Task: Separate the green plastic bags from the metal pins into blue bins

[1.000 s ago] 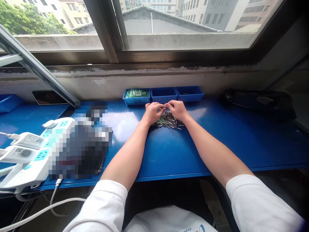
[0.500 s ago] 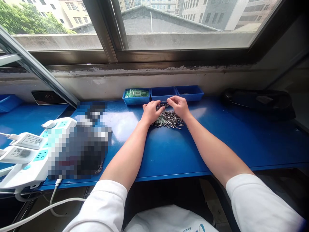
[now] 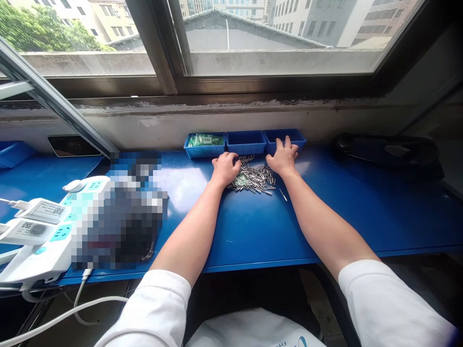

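Observation:
A heap of thin metal pin-like pieces [image 3: 258, 179] lies on the blue table. My left hand [image 3: 224, 169] rests at the heap's left edge, its fingers bent and the thumb apart from them, with nothing visible in between. At the front of the right blue bin [image 3: 300, 143], my right hand [image 3: 284, 158] has its fingers spread, some reaching over the bin's rim. A few thin pieces show inside that bin. Beside the heap, a single metal pin [image 3: 283, 194] lies apart. Some pale greenish material [image 3: 240, 180] shows among the pieces.
The middle blue bin [image 3: 246, 148] adjoins the left blue bin [image 3: 204, 151], which holds green packets [image 3: 206, 140]. A white power strip [image 3: 85, 193] with plugs and a blurred dark item [image 3: 123, 221] lie left. A black bag [image 3: 390, 154] sits right, and the window wall rises behind.
My right hand has moved right, from above the heap to the right bin, and its fingers have spread. My left hand has stayed near the heap. The loose pin beside the heap now shows.

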Available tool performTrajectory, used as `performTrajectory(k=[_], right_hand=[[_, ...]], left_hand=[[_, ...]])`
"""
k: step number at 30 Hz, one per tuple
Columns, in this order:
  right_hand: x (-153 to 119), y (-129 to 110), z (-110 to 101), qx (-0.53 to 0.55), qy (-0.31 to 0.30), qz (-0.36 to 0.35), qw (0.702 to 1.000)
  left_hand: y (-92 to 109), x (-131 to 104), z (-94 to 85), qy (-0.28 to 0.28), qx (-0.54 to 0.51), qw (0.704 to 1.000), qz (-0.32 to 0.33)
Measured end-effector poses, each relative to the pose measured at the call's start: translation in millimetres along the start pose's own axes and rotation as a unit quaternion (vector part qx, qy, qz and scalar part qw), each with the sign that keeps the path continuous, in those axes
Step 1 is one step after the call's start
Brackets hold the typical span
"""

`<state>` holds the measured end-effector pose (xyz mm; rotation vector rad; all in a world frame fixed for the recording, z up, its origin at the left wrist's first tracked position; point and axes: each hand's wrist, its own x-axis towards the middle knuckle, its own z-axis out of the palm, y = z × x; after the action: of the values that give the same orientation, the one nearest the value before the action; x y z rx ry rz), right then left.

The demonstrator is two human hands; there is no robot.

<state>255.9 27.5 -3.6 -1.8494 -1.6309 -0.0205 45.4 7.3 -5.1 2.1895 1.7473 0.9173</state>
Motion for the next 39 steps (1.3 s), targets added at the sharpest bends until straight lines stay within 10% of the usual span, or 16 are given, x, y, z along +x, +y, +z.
performTrajectory(k=[4, 10, 22, 39], right_hand=[[-4.8, -11.1, -2.8, 0.058, 0.018, -0.082, 0.995], [-19.8, -28.0, 3.2, 0.084, -0.175, -0.257, 0.947], [-24.5, -43.6, 0.6, 0.082, -0.256, -0.171, 0.948], [-24.9, -40.3, 4.1, 0.067, -0.115, -0.103, 0.986]], left_hand=[[-0.3, 0.0, 0.3, 0.002, 0.013, 1.000, 0.003], [-0.3, -0.8, 0.7, 0.003, 0.019, 1.000, 0.009], [-1.6, 0.0, 2.0, -0.009, 0.010, 1.000, 0.012], [1.2, -2.4, -0.6, -0.017, 0.015, 0.999, 0.024]])
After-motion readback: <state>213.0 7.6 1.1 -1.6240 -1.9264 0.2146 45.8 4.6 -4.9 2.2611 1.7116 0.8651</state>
